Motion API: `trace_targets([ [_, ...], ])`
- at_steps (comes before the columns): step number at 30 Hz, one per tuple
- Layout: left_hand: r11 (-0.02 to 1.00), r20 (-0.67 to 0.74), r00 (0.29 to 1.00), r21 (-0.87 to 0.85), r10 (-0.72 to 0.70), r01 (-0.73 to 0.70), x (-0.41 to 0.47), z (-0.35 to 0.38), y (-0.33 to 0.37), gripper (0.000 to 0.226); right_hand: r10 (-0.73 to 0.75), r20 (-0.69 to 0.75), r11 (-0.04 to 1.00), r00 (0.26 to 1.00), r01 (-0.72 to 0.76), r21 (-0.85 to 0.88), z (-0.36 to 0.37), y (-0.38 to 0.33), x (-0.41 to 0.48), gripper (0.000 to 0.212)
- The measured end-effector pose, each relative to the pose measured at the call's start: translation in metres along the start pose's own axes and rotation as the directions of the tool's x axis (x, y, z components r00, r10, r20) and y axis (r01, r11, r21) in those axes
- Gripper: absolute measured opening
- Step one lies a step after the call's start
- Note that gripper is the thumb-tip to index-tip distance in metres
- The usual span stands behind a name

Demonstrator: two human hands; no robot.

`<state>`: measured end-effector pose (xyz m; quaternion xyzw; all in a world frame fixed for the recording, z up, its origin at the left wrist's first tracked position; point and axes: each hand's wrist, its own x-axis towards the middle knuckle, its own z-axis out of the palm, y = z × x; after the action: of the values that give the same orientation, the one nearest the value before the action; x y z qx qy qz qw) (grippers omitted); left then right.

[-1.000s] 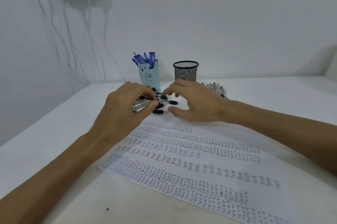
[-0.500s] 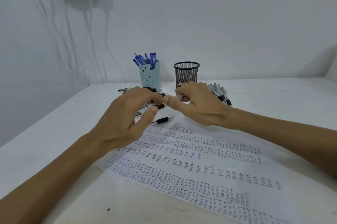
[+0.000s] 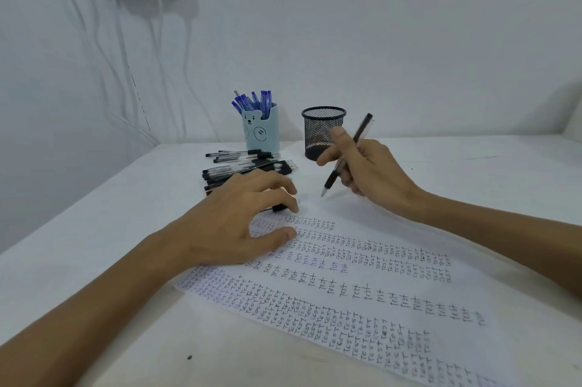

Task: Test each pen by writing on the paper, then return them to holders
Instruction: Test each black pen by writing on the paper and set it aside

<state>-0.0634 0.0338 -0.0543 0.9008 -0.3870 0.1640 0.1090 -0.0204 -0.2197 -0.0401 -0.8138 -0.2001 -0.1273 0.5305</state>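
Step in hand: testing one black pen (image 3: pixel 334 177). Our right hand (image 3: pixel 374 175) grips it between thumb and curled fingers, index finger lifted. The tip is uncapped, points toward 7 o'clock and sits just over the far edge of the paper (image 3: pixel 409 285); we cannot confirm contact.

Left hand (image 3: pixel 242 219) is arched with fingers spread. Its tips rest on the sheet's 10 o'clock corner, and we see nothing held.

Spare black pens (image 3: pixel 245 166) lie at 11 o'clock of the paper and the mesh holder (image 3: pixel 322 131) at 12.

Next, in our judgement: lower the tip onto a blank stretch and write.
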Motion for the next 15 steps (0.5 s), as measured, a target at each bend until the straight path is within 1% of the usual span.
trace_targets([
  [2, 1.000, 0.045, 0.999, -0.018, 0.008, -0.007, 0.000, -0.001, 0.002, 0.041, 0.136, 0.052, 0.975, 0.989, -0.143, 0.169, -0.003, 0.004, -0.003, 0.067],
  [3, 1.000, 0.076, 0.997, -0.023, 0.010, -0.008, 0.000, -0.002, 0.003, 0.043, 0.182, 0.085, 0.952, 0.980, -0.197, 0.235, -0.003, 0.006, -0.005, 0.066],
  [5, 0.999, 0.119, 0.993, -0.038, 0.007, -0.003, 0.000, -0.002, 0.003, 0.047, 0.235, 0.133, 0.921, 0.963, -0.265, 0.286, -0.003, 0.010, -0.008, 0.053],
  [7, 0.998, 0.138, 0.990, -0.061, 0.007, 0.002, -0.001, -0.002, 0.003, 0.049, 0.238, 0.133, 0.925, 0.962, -0.266, 0.271, -0.005, 0.013, -0.009, 0.032],
  [8, 0.998, 0.146, 0.989, -0.069, 0.007, 0.003, -0.001, -0.002, 0.003, 0.050, 0.224, 0.125, 0.935, 0.967, -0.249, 0.251, -0.006, 0.014, -0.009, 0.025],
  [11, 0.999, 0.160, 0.987, -0.050, 0.013, -0.005, -0.001, -0.001, 0.004, 0.051, 0.184, 0.166, 0.953, 0.969, -0.217, 0.211, -0.005, 0.015, -0.011, 0.023],
  [15, 0.999, 0.182, 0.983, -0.032, 0.021, -0.015, 0.000, 0.000, 0.007, 0.049, 0.168, 0.231, 0.962, 0.958, -0.211, 0.173, -0.004, 0.011, -0.015, 0.030],
])
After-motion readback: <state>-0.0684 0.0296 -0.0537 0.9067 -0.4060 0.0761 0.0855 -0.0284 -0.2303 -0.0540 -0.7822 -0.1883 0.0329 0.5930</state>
